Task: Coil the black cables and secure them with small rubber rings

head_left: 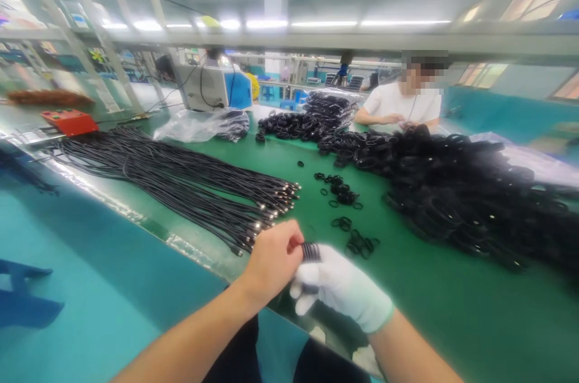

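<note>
Gloved right hand point(342, 288), near the cable bundle point(194, 184), curls round stacked black rings point(311, 251), likely steadying them; bare left hand point(274, 255) is pinched on the stack's end.

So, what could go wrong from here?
The row of black rings at the gloved right hand could slip and scatter if the bare left hand fumbles them. That left hand is also right beside the metal-tipped cables, so it might snag or disorder their ends. And the small loose loops on the green tabletop could be knocked about by a careless sweep.
</note>
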Tool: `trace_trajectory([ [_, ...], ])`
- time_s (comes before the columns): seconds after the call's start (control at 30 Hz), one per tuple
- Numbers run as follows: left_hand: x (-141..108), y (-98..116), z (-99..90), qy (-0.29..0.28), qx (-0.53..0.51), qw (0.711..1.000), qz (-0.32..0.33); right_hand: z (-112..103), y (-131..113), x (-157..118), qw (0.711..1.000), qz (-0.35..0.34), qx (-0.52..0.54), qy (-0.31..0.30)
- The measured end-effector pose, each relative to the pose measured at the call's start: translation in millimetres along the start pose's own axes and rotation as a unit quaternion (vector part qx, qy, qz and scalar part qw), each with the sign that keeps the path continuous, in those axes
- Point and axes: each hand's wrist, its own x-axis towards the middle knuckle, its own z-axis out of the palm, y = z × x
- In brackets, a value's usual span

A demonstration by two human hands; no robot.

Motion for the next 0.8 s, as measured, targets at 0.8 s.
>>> trace_trajectory([
  [0.8,59,-3,96.5,-0.238,0.042,0.960,0.141,-92,-49,-46,0.902,-0.262,0.139,0.313],
])
